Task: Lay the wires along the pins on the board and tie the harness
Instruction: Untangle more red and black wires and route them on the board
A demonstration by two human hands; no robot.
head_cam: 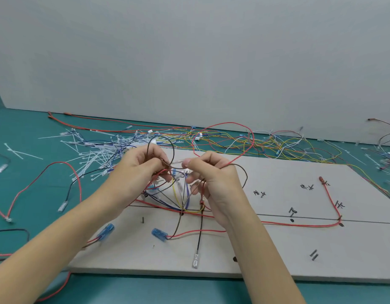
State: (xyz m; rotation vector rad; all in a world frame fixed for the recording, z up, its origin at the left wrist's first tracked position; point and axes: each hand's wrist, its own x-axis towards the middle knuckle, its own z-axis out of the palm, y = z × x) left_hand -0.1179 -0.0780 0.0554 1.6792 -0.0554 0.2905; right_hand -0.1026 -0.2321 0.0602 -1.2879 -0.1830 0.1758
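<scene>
surface (25, 150): green, carries everything
board (277, 249): grey, flat on surface, black marks
wires (185, 200): mixed bundle fanning up from board's centre pin into both hands
red wire (299, 224): along board's line
left hand (134, 172): above board, pinching brown wire loop
right hand (213, 174): beside it, gripping wires
cable ties (95, 154): piled left of board

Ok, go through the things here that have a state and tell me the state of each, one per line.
left hand: raised over the board, grips wires
right hand: raised, pinches wires
wire bundle: lifted between the hands, tangled
red wire: laid on the board, bent round a pin
board: flat on the table
blue connectors: lying on the board
cable ties: loose pile, unfastened
</scene>
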